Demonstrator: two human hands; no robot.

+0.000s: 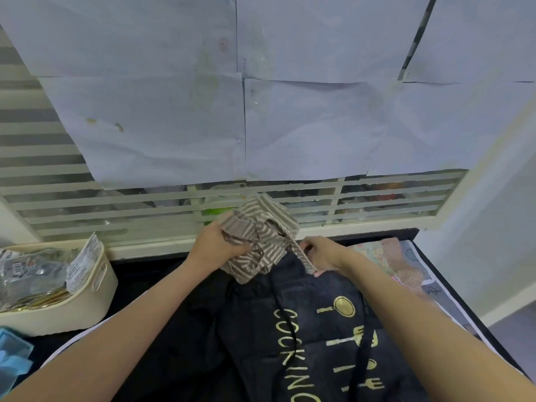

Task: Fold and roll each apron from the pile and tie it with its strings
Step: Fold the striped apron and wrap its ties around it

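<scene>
Home kitchen: louvred window point(87, 198), paper-covered.

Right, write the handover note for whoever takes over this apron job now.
Left hand grips the rolled beige-and-white striped cloth apron, held above the table. Right hand pinches its striped string, drawn out to the right.
Black apron with gold COOKING print lies flat underneath; floral and dotted pink aprons wait far right.
Done: striped apron rolled. Left: finish tying it, then the others.

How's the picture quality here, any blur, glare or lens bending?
Head view: soft overall, the striped apron and both hands slightly blurred; wide-angle bending curves the slatted window frame and table edge; lighting flat and dim, no harsh glare; gold print on the black apron stays readable.
</scene>
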